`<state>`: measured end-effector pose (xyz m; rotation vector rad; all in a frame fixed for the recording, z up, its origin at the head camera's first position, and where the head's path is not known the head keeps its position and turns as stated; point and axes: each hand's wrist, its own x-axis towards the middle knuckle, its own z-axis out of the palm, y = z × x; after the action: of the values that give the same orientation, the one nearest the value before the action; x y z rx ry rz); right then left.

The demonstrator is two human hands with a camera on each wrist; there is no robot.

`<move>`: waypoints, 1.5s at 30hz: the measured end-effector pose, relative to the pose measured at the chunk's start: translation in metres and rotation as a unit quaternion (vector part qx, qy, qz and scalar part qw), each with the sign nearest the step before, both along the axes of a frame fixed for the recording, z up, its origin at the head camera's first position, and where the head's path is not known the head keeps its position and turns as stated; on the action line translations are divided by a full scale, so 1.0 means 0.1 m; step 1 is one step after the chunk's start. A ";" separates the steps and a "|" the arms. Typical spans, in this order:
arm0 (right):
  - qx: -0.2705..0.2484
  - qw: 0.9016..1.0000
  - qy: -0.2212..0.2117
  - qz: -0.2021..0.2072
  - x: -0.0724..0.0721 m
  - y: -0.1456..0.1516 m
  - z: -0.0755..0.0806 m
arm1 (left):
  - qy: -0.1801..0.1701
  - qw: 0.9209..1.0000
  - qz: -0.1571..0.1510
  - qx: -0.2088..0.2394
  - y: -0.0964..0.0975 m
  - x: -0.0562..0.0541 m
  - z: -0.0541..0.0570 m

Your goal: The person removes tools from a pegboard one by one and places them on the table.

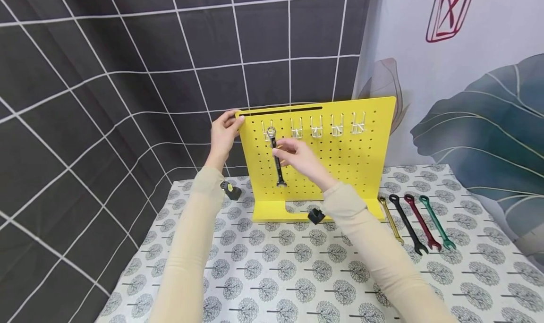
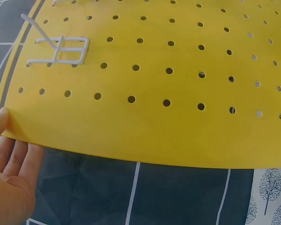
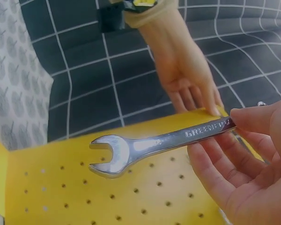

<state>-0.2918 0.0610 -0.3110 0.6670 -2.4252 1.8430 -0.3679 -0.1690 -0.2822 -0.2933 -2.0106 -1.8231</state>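
Observation:
A yellow pegboard (image 1: 361, 169) stands upright on the table. My left hand (image 1: 223, 136) pinches its upper left corner, the thumb on the front face and the fingers behind the edge. In my right hand (image 1: 302, 160), a silver combination wrench (image 3: 152, 146) is pinched by the middle of its handle. It hangs nearly upright before the board, ring end up and open end down. Its ring overlaps the leftmost white wire hook (image 1: 264, 135) in the head view. That same hook (image 2: 61, 51) shows in the left wrist view with its prong sticking out.
Several more white hooks (image 1: 316, 130) line the top of the board. To its right lie a gold wrench (image 1: 392, 221), a black wrench (image 1: 408, 224), a red wrench (image 1: 422, 222) and a green wrench (image 1: 437, 222) on the tree-patterned tablecloth (image 1: 306, 271). A dark gridded curtain (image 1: 178, 49) hangs behind.

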 end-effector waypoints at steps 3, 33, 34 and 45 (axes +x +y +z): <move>-0.003 1.000 0.007 -0.011 0.02 0.11 0.05 | -0.002 1.000 0.001 0.002 -0.01 -0.01 -0.01; -0.005 0.988 0.097 -0.122 0.39 1.18 0.66 | -0.009 1.000 -0.001 0.000 -0.03 0.03 0.04; -0.005 0.987 0.096 -0.127 0.41 1.21 0.68 | -0.009 1.000 -0.001 0.001 -0.02 0.03 0.05; -0.017 0.982 0.098 -0.160 0.50 1.52 0.73 | -0.011 1.000 0.003 -0.002 0.00 0.04 0.03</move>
<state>-0.2421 0.2129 -0.2377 0.4033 -2.2153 1.6082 -0.3642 -0.1687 -0.2788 -0.2687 -2.0263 -1.8264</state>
